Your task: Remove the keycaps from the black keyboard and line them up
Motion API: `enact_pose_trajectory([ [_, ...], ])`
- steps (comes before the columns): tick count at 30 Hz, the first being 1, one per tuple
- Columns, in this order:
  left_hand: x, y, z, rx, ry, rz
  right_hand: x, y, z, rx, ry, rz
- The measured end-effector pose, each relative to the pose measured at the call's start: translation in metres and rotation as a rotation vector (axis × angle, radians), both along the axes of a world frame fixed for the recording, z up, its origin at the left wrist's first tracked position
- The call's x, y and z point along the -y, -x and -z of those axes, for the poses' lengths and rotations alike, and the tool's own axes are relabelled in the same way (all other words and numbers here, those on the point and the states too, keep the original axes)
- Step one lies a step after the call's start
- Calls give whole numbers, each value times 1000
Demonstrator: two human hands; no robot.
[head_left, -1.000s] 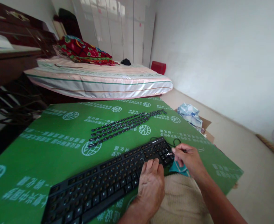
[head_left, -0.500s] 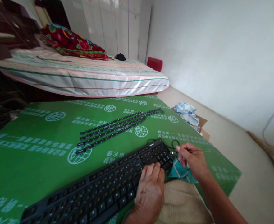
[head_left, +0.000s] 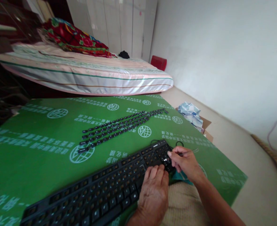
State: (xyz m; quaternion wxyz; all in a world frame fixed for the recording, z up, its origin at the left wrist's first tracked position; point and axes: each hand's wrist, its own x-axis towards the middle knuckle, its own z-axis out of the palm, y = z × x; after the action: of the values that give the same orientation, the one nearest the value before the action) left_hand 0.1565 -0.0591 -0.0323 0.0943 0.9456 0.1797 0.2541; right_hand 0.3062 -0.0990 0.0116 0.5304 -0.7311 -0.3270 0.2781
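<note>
A black keyboard with many keycaps removed lies on a green printed sheet. My left hand rests on its near edge, fingers flat on the keys. My right hand is pinched over the number pad at the keyboard's right end, holding a thin wire tool. A teal cloth peeks out under that hand. Several rows of removed black keycaps are lined up on the sheet beyond the keyboard.
A bed with a red floral blanket stands behind the table. A cardboard box with crumpled paper sits on the floor at the right. A red box stands by the wall.
My right hand has moved left from beside the keyboard onto the number pad. My left hand has stayed on the keys.
</note>
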Motion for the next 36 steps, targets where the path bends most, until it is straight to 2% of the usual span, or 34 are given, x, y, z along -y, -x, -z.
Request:
enact_pose_trajectory([
  [12, -1, 1, -3, 27, 27, -44, -3, 1, 5, -14, 23, -15],
  [30, 0, 0, -5, -18, 63, -52, 0, 1, -3, 10, 25, 9],
  [36, 1, 0, -5, -22, 86, -54, -1, 1, 1, 15, 39, -9],
])
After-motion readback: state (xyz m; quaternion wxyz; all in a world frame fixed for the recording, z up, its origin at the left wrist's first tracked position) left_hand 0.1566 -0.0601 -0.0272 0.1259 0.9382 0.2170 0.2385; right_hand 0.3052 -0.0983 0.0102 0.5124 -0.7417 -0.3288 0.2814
